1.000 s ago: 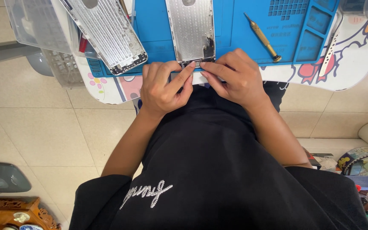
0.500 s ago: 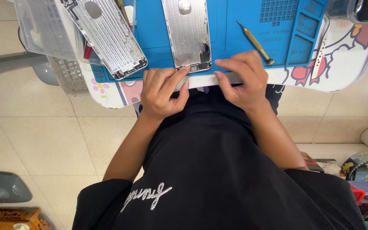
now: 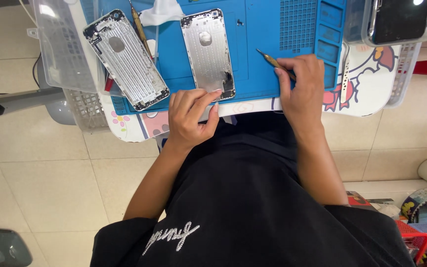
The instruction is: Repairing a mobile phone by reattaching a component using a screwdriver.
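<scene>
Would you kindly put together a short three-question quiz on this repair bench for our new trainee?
1. True or false: the right hand is on the brass-coloured tool.
2. How many silver phone housings lie in view?
3. The left hand touches: A) the near end of the middle housing; B) the tilted housing; C) the white cloth.

Key: 1 true, fingers around its handle over the blue mat. 2 two. 3 A.
</scene>
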